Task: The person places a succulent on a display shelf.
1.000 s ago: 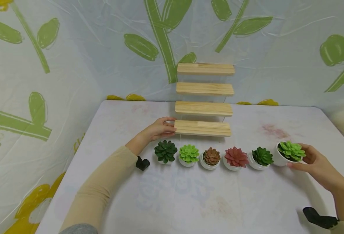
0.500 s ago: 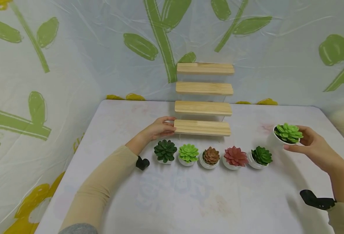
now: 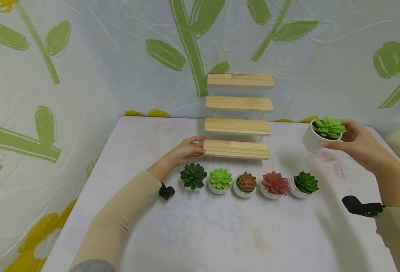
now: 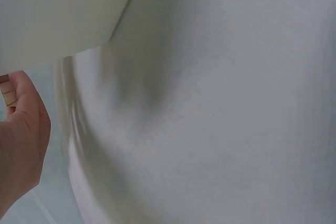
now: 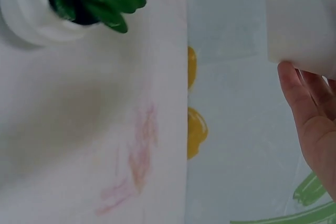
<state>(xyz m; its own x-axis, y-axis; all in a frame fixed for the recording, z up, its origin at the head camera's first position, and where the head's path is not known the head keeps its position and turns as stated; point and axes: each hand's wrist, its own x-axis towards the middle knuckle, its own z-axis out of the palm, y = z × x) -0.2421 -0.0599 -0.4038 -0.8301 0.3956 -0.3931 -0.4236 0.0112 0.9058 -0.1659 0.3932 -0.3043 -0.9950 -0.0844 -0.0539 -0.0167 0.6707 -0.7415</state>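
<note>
In the head view, a bright green succulent in a white pot is held up off the table at the right by my right hand, thumb in front and fingers behind. That white pot also shows in the right wrist view, against the fingers. My left hand grips the left end of the lowest board of a four-tier wooden shelf stand. In the left wrist view the left hand shows at the edge, its fingers bent at a wooden edge.
A row of potted succulents stands before the stand: dark green, light green, brown, red and deep green. They rest on a pale table. A leaf-patterned sheet hangs behind.
My right hand has lifted the bright green succulent from the right end of the row, moving up, toward the back and slightly left. The left hand stays on the shelf stand.
</note>
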